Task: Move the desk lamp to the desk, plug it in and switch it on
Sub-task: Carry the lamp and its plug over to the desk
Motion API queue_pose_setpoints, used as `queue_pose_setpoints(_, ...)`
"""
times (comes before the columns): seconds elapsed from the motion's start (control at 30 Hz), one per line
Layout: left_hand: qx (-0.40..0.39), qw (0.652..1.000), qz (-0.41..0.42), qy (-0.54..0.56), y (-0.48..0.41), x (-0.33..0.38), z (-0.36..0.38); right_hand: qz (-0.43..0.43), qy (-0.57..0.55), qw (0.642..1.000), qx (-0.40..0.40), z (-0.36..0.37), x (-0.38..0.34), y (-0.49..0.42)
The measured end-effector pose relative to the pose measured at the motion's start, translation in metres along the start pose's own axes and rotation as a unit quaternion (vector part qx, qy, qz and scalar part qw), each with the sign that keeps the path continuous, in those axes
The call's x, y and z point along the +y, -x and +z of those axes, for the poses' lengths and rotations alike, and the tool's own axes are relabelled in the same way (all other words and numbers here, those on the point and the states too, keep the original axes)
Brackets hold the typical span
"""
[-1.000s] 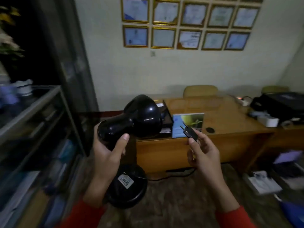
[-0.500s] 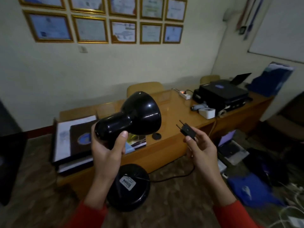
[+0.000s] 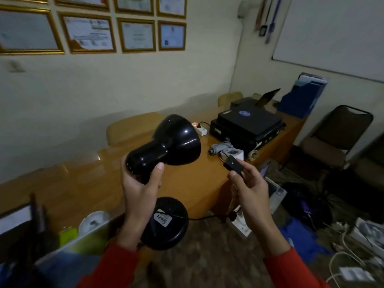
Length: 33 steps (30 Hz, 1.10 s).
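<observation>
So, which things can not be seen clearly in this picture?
- Lamp neck and switch: head view, hidden behind the left hand.
- Shade opening and bulb: face away from the camera.
- Free sockets on the power strip: too small, partly behind the shade.
- Cord below the plug: covered by the right hand.
- Label on the lamp base: blurred.

Glossy black desk lamp (image 3: 166, 146), orange-brown desk (image 3: 87, 179), red sleeves (image 3: 116, 265).

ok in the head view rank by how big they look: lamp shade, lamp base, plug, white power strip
1. lamp shade
2. lamp base, close behind the shade; both are near the camera
3. plug
4. white power strip, farther away, so unsure
</observation>
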<state>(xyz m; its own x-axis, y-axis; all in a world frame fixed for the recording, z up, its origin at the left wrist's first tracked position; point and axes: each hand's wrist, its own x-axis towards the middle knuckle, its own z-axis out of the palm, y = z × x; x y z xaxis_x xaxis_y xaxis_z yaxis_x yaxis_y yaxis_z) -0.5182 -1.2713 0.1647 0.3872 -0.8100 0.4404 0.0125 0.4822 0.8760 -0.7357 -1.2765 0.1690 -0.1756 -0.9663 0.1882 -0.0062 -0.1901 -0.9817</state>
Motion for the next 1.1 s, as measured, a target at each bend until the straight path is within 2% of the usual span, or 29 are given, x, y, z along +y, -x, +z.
queue_pose_setpoints(0.33,0.057,0.998,-0.007,-0.011,-0.102,-0.105,0.103,0.004,0.009,1.0,-0.028,-0.038,0.051,-0.176)
queue_pose_setpoints(0.43,0.074,0.996,-0.01,-0.045,-0.126,-0.137,0.135,0.011,0.022,0.999,-0.043,-0.051,0.068,-0.228)
queue_pose_setpoints(0.63,0.143,0.987,-0.041,-0.062,-0.171,-0.19,0.188,0.021,0.039,0.996,-0.072,-0.072,0.103,-0.32)
queue_pose_setpoints(0.8,0.174,0.981,-0.033,-0.076,-0.2,-0.233,0.22,0.042,0.046,0.995,-0.082,-0.073,0.134,-0.391)
queue_pose_setpoints(1.1,0.216,0.968,-0.077,-0.101,-0.247,-0.287,0.263,0.066,0.041,0.989,-0.123,-0.053,0.169,-0.488)
